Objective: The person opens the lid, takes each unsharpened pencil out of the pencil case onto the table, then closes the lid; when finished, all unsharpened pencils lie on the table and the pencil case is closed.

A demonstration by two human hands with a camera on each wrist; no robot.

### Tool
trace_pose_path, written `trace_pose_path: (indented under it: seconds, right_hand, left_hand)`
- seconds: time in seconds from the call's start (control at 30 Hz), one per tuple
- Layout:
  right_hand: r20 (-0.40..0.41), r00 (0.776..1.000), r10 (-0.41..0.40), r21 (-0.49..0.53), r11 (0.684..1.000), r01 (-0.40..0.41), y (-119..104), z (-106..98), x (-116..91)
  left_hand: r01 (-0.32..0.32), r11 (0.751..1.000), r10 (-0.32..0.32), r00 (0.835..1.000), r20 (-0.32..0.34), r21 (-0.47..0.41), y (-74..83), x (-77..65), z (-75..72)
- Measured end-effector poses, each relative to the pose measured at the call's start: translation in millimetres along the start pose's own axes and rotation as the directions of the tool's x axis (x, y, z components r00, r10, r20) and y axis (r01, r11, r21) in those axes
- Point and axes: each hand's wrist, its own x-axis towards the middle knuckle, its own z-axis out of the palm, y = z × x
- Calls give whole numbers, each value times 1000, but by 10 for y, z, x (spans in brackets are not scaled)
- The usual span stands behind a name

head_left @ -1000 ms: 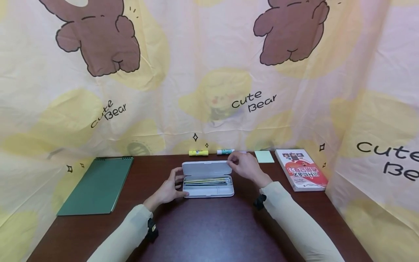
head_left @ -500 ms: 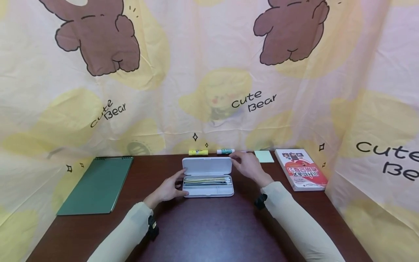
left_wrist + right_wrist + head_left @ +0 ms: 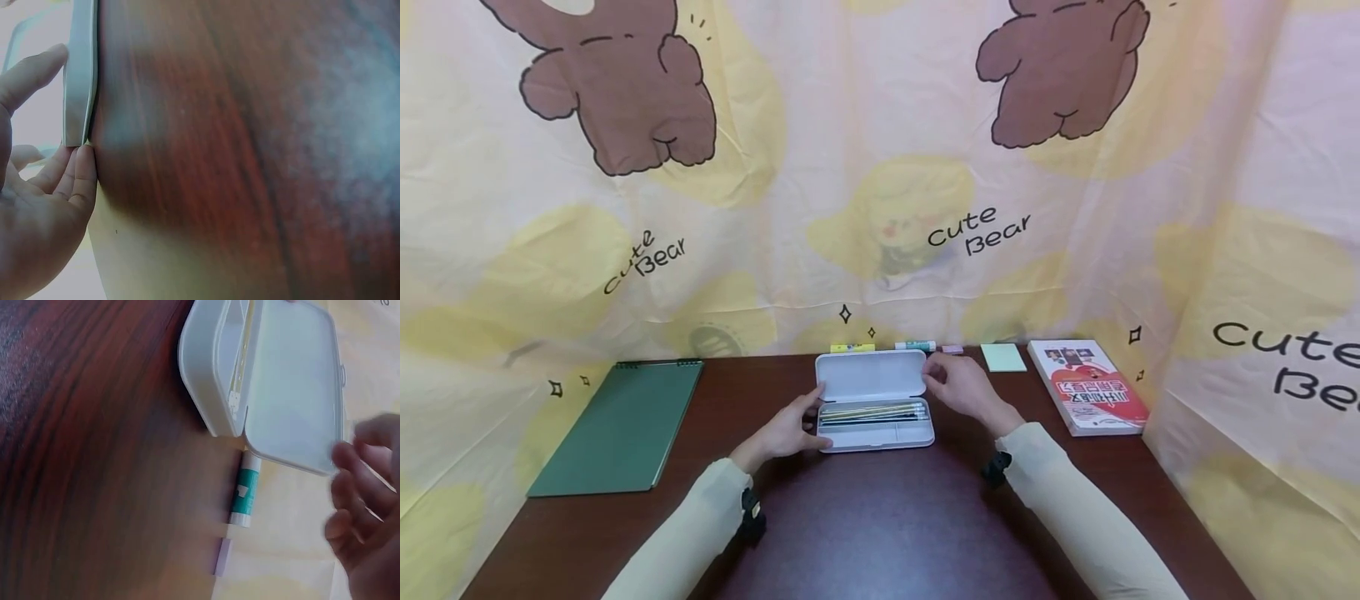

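Observation:
A white pencil case (image 3: pixel 857 438) lies on the dark wooden table, its lid (image 3: pixel 871 375) raised and leaning back. Several pencils (image 3: pixel 872 413) lie side by side in its rear compartment; the front compartment shows a divider. My left hand (image 3: pixel 781 432) holds the case's left end, thumb at the front edge. In the left wrist view its fingertips (image 3: pixel 85 153) press against the end of the case. My right hand (image 3: pixel 966 387) is at the lid's right edge, fingers loosely bent. The right wrist view shows those fingertips (image 3: pixel 340 456) beside the lid's corner, with nothing pinched between them.
Behind the case stand a yellow tube (image 3: pixel 852 347), a glue stick (image 3: pixel 915 345) and a small purple block (image 3: pixel 952 349). Pale green sticky notes (image 3: pixel 1003 357) and a book (image 3: pixel 1088 387) lie to the right. A green spiral notebook (image 3: pixel 617 429) lies left. A printed curtain (image 3: pixel 760 208) encloses the table.
The lid has swung further back and up, overlapping the yellow tube in the head view. My right hand followed it, then loosened from its edge. My left hand stays at the case's left end.

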Motion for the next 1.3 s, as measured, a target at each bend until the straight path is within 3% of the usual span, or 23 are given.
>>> trace_pose_path:
  seconds: [0.17, 0.3, 0.63, 0.87, 1.3]
  right_hand:
    - [198, 980, 7, -15, 1000, -4, 14, 109, -20]
    - [276, 961, 15, -29, 1000, -7, 9, 204, -23]
    - [275, 960, -59, -48, 996, 76, -47, 318, -39]
    - [296, 955, -1, -64, 998, 21, -63, 352, -27]
    - [368, 926, 79, -116, 993, -38, -102, 342, 23]
  left_hand:
    - [13, 1000, -13, 1000, 11, -4, 13, 5, 2]
    - [25, 999, -24, 1000, 20, -21, 24, 6, -3]
    - [18, 999, -17, 1000, 21, -40, 22, -14, -9]
    - [37, 999, -36, 999, 22, -25, 3, -19, -25]
    - [37, 999, -37, 999, 26, -11, -1, -25, -46]
